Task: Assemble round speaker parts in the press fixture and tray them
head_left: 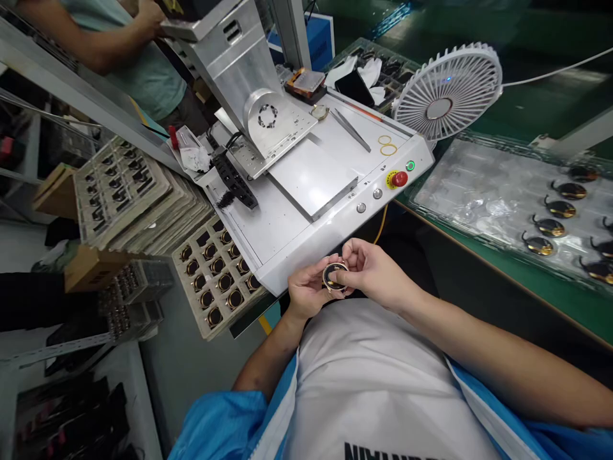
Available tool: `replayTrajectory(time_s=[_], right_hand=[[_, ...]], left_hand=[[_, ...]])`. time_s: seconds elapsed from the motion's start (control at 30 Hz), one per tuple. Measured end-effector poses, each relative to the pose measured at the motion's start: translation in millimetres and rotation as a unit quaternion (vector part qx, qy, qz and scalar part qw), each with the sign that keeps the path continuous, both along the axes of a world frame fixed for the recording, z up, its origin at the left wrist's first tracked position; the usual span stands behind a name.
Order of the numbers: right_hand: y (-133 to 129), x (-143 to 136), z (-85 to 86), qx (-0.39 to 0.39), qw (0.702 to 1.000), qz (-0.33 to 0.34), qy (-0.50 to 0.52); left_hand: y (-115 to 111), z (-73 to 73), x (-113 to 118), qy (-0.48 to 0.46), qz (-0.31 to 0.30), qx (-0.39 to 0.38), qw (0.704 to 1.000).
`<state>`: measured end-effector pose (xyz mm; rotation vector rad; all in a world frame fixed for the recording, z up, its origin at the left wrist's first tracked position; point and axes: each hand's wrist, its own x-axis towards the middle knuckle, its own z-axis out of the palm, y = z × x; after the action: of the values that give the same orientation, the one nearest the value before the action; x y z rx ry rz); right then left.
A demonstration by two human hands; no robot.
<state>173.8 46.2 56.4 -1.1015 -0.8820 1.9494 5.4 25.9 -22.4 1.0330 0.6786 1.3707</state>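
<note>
Close to my body, in front of the white machine [292, 243], a round watch case [334, 276] with a gold-coloured rim and dark centre is held between both hands. My left hand [309, 287] grips it from the left side with the fingers wrapped round its edge. My right hand [371, 273] pinches it from the right, its thumb lying over the dark face. A beige tray [194, 300] with rows of similar round cases is to the left of my left hand.
The machine carries a metal fixture [278, 128], tweezers [352, 130], two yellow rings [387, 145] and a red button [398, 179]. A white fan [438, 108] stands behind right, near a clear tray [479, 191] of watch parts. Stacked trays [124, 191] and another person [129, 57] are left.
</note>
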Motion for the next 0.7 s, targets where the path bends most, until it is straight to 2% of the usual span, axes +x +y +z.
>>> replayTrajectory(time_s=[0.13, 0.33, 0.43, 0.57, 0.63, 0.7], right_hand=[[1, 7, -6.4, -0.018, 0.997, 0.052, -0.063], [-4, 3, -20.6, -0.053, 0.998, 0.016, 0.028], [-2, -1, -23.9, -0.057, 0.997, 0.012, 0.041], [21, 5, -21.6, -0.008, 0.997, 0.064, -0.036], [43, 13, -16.2, 0.028, 0.995, 0.032, -0.089], [69, 23, -8.5, 0.054, 0.987, -0.073, -0.132]], left_hand=[[-2, -2.1, 3, 0.032, 0.053, 0.004, 0.998], [-6, -5.1, 4, 0.084, 0.056, 0.008, 0.995], [-5, -0.7, 3, 0.102, 0.067, 0.024, 0.992], [0, 11.3, 3, 0.104, 0.087, 0.021, 0.991], [1, 18.8, 4, 0.086, 0.080, 0.004, 0.993], [2, 25.4, 4, 0.071, 0.060, -0.014, 0.996]])
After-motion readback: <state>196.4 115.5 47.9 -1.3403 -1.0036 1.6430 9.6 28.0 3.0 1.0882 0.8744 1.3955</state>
